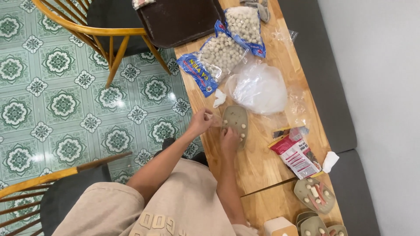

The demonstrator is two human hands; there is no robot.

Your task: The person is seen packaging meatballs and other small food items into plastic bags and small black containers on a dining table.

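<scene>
The person fills the lower middle of the frame, seen from above. They wear a loose, short-sleeved top [175, 205] in a pale beige or sand colour — a soft, matte fabric that falls in broad folds across the chest and shoulders. Along the bottom edge of the frame, raised block lettering in the same beige tone runs across the front of the top, tone on tone rather than printed in a contrasting colour. The sleeves end above the elbows, wide and slack at the hem. Both forearms are bare — no watch, bracelet or ring can be made out on the left hand [200, 122] or the right hand [229, 140].
</scene>
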